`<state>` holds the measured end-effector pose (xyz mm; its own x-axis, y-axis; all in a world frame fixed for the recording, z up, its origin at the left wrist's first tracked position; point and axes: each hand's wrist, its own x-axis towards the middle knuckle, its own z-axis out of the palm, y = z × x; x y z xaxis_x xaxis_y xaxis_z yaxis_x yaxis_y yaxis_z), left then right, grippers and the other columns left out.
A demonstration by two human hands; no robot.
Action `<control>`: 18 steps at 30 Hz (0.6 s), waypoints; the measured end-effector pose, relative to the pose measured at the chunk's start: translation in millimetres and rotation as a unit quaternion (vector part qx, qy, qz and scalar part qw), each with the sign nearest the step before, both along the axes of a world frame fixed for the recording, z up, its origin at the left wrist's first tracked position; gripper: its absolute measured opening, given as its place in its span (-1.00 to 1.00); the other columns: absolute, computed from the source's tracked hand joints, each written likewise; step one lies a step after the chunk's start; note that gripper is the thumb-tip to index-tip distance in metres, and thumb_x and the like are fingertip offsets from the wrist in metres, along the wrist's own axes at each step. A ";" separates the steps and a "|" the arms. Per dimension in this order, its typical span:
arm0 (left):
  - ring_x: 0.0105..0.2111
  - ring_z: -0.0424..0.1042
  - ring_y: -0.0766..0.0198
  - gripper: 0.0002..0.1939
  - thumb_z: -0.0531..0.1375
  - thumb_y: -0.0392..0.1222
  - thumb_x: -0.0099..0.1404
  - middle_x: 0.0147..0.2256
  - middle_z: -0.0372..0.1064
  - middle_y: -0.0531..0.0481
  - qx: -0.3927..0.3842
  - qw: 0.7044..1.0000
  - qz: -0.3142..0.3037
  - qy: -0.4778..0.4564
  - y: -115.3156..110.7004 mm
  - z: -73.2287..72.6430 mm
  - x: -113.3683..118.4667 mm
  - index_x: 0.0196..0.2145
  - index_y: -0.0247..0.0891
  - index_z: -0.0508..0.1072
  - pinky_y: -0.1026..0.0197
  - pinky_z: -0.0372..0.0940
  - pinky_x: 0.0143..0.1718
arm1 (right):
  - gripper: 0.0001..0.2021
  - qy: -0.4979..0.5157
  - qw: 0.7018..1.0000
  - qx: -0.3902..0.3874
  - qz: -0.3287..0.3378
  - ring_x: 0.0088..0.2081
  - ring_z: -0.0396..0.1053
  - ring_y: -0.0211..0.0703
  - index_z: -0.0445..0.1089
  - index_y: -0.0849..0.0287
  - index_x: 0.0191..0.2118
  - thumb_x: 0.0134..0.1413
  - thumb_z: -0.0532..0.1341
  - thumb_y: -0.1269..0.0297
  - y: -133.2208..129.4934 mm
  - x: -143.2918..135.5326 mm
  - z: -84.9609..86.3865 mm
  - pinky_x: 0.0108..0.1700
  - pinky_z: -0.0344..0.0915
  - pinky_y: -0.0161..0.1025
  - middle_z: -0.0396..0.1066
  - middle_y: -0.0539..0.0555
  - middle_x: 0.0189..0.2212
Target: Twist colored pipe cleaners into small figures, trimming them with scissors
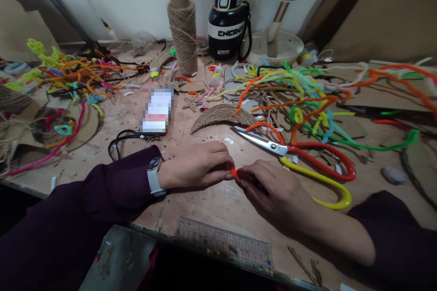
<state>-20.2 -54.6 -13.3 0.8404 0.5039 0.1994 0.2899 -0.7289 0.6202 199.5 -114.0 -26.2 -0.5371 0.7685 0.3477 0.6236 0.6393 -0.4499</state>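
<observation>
Between my two hands, over the middle of the wooden table (201,200), is a small orange piece (234,173), perhaps pipe cleaner. My left hand (205,163), with a watch on its wrist, pinches it from the left. The fingertips of my right hand (269,184) are closed at its right side. Most of the piece is hidden by the fingers. Large scissors (273,146) with one red and one yellow handle lie partly open just behind my right hand. Beyond my left hand, a twine-wrapped crescent (218,116) rests on the table.
A phone (157,111) with a black strap lies behind my left forearm. Twine spool (182,32), black bottle (227,27) and fan (278,36) stand at the back. Colourful pipe cleaners (307,95) spread right, more (82,72) left. A clear ruler (223,241) lies at the front edge.
</observation>
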 end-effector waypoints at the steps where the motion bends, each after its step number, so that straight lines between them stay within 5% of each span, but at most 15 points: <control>1: -0.24 0.34 0.25 -0.74 0.08 -0.07 0.37 -0.26 0.38 -0.13 0.001 1.000 0.001 0.000 -0.3 0.0 0.0 -0.19 -0.33 0.43 0.21 0.26 -0.16 | -0.94 -0.001 1.000 -0.001 0.001 -0.39 0.32 -0.14 0.34 0.19 -0.25 0.21 0.14 0.34 0.0 -0.2 0.1 -0.33 0.24 -0.19 0.40 0.09 -0.42; 8: -0.26 0.36 0.22 -0.70 0.16 -0.08 0.26 -0.27 0.40 -0.12 -0.016 1.000 0.013 0.006 -2.7 8.5 -0.3 -0.13 -0.33 0.39 0.17 0.28 -0.20 | -0.90 0.001 0.999 0.034 0.005 -0.44 0.30 -0.15 0.35 0.24 -0.24 0.20 0.14 0.34 0.9 0.3 -0.7 -0.39 0.22 -0.21 0.36 0.08 -0.47; 15: -0.41 0.37 0.36 -0.77 0.12 -0.17 0.29 -0.35 0.39 -0.03 -0.139 0.973 0.156 -0.098 -3.5 8.3 -3.6 -0.12 -0.31 0.34 0.31 0.27 -0.43 | -0.74 0.014 1.000 -0.004 0.025 -0.41 0.32 -0.14 0.31 0.27 -0.07 0.10 0.14 0.36 -0.1 5.3 9.7 -0.38 0.29 -0.20 0.35 0.10 -0.42; 18: -0.45 0.35 0.38 -0.77 0.12 -0.12 0.31 -0.39 0.37 -0.01 -0.147 0.962 0.189 -0.130 -3.6 5.6 -3.4 -0.16 -0.32 0.35 0.33 0.25 -0.47 | -0.66 0.019 0.998 0.044 0.045 -0.32 0.35 -0.08 0.27 0.27 0.02 0.10 0.14 0.36 -0.8 6.5 12.1 -0.31 0.34 -0.15 0.37 0.16 -0.33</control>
<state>-23.6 -58.2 -7.7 0.5269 0.8305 0.1805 0.3070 -0.3840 0.8708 206.0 -114.8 -14.1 -0.5872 0.6836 0.4333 0.5452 0.7298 -0.4125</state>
